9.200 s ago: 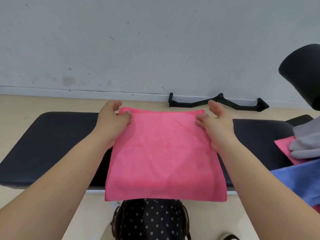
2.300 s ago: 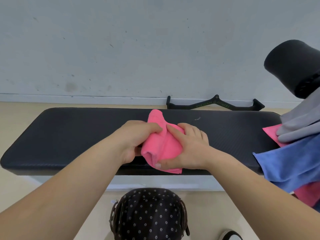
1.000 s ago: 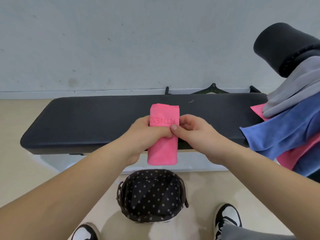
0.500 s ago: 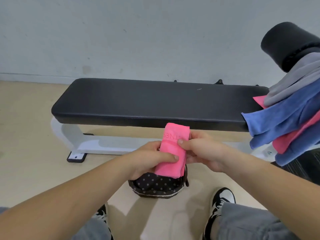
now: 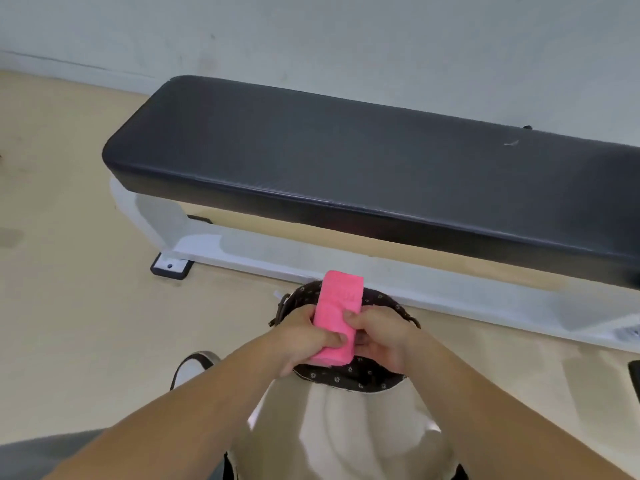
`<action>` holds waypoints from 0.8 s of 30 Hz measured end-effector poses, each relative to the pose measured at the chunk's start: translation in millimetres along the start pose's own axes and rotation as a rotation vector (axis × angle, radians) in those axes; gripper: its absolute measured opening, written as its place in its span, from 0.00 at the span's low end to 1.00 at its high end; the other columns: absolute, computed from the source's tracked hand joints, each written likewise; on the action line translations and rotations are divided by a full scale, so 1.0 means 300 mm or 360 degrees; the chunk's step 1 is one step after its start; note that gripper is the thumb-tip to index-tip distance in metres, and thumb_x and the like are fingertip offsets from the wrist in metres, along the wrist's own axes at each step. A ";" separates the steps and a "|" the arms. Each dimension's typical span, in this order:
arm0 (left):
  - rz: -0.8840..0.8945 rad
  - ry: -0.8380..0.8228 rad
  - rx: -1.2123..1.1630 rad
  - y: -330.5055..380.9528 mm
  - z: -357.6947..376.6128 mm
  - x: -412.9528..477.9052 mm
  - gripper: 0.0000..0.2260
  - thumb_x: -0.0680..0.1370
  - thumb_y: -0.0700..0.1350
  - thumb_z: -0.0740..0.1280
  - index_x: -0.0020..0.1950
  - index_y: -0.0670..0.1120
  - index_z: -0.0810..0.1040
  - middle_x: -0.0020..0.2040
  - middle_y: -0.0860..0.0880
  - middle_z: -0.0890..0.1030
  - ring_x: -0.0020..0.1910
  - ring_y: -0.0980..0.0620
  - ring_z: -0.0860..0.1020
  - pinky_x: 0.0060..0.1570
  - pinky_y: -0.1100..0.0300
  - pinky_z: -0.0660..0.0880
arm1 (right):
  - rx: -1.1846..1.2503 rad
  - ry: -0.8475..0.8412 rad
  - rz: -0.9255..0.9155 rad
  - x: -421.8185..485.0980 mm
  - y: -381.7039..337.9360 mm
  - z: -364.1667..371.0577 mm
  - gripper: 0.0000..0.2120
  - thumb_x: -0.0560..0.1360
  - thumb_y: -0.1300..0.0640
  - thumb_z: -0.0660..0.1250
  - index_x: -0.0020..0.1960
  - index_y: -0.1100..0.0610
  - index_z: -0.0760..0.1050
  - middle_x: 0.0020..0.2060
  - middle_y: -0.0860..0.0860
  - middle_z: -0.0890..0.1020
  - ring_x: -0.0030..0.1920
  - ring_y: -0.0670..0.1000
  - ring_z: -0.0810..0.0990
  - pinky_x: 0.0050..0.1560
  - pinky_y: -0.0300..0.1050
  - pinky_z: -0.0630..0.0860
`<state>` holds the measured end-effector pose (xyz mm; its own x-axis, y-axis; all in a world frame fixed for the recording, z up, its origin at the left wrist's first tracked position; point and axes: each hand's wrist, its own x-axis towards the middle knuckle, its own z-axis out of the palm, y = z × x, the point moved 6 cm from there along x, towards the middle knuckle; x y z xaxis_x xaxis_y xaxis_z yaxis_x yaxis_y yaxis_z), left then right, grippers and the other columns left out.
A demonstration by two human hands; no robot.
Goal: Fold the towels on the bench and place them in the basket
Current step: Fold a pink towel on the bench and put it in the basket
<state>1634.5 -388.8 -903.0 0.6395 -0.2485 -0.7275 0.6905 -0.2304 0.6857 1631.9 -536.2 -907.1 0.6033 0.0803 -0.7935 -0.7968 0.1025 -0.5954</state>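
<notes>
Gym room, padded black bench (image 5: 363, 161), white steel frame (image 5: 242, 251), bare wall (image 5: 346, 39)

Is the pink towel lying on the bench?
No. The left hand and the right hand grip the towel above the basket, off the bench.

A pale grey-white painted wall (image 5: 311, 36) meets a smooth beige floor (image 5: 69, 306). Beyond the left hand (image 5: 301, 336) stands a long black padded tabletop (image 5: 346, 157) on a white metal frame (image 5: 277, 259).
</notes>
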 end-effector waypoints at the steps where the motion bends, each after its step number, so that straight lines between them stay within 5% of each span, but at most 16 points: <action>1: -0.0025 0.0063 0.0025 -0.022 -0.023 0.033 0.21 0.71 0.38 0.79 0.61 0.47 0.78 0.53 0.45 0.87 0.50 0.46 0.87 0.51 0.46 0.85 | 0.0001 0.0064 0.0001 0.053 0.019 0.002 0.11 0.83 0.61 0.65 0.64 0.63 0.79 0.54 0.60 0.87 0.56 0.62 0.86 0.54 0.60 0.83; 7: 0.0212 0.0637 0.0650 -0.006 -0.171 0.156 0.11 0.75 0.38 0.67 0.54 0.50 0.76 0.49 0.51 0.82 0.49 0.52 0.79 0.48 0.64 0.75 | -0.0067 0.0314 0.0114 0.292 0.150 0.027 0.03 0.82 0.62 0.66 0.54 0.59 0.78 0.50 0.58 0.84 0.51 0.58 0.85 0.52 0.57 0.84; 11: 0.0391 0.0759 0.0956 0.021 -0.205 0.193 0.10 0.78 0.38 0.62 0.53 0.49 0.80 0.48 0.51 0.84 0.48 0.50 0.81 0.52 0.57 0.78 | -0.0102 0.0296 0.0208 0.397 0.196 0.065 0.03 0.82 0.61 0.66 0.52 0.55 0.78 0.51 0.59 0.85 0.54 0.60 0.85 0.57 0.59 0.83; 16: 0.0521 0.0589 0.1509 0.001 -0.145 0.256 0.04 0.79 0.43 0.62 0.50 0.48 0.77 0.48 0.51 0.80 0.48 0.47 0.80 0.49 0.51 0.79 | -0.0080 0.0283 0.0271 0.469 0.230 0.106 0.04 0.80 0.63 0.70 0.48 0.59 0.83 0.46 0.62 0.87 0.44 0.60 0.84 0.53 0.68 0.82; 18: 0.0518 0.0371 0.1862 -0.031 -0.098 0.284 0.04 0.79 0.44 0.63 0.52 0.48 0.75 0.52 0.51 0.73 0.53 0.45 0.79 0.52 0.49 0.78 | -0.0101 0.0296 0.0274 0.475 0.232 0.098 0.06 0.80 0.67 0.67 0.50 0.63 0.83 0.39 0.61 0.86 0.36 0.58 0.83 0.36 0.59 0.85; 20: 0.0507 0.0183 0.1998 -0.068 -0.055 0.300 0.11 0.77 0.43 0.66 0.60 0.46 0.77 0.60 0.49 0.73 0.57 0.45 0.78 0.54 0.48 0.78 | -0.0123 0.0325 0.0256 0.482 0.233 0.075 0.10 0.78 0.70 0.64 0.51 0.62 0.84 0.38 0.60 0.85 0.34 0.57 0.81 0.31 0.51 0.81; 24: 0.0495 0.0185 0.2050 -0.107 -0.033 0.314 0.19 0.76 0.42 0.67 0.67 0.45 0.75 0.69 0.49 0.69 0.62 0.46 0.72 0.55 0.48 0.79 | -0.0104 0.0303 0.0256 0.484 0.252 0.060 0.09 0.76 0.64 0.66 0.53 0.60 0.83 0.47 0.61 0.87 0.42 0.58 0.84 0.50 0.60 0.84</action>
<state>1676.0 -395.4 -993.7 0.7810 -0.3861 -0.4909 -0.2585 -0.9154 0.3086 1659.8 -498.8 -1065.0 0.4562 -0.0982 -0.8845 -0.8863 0.0385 -0.4614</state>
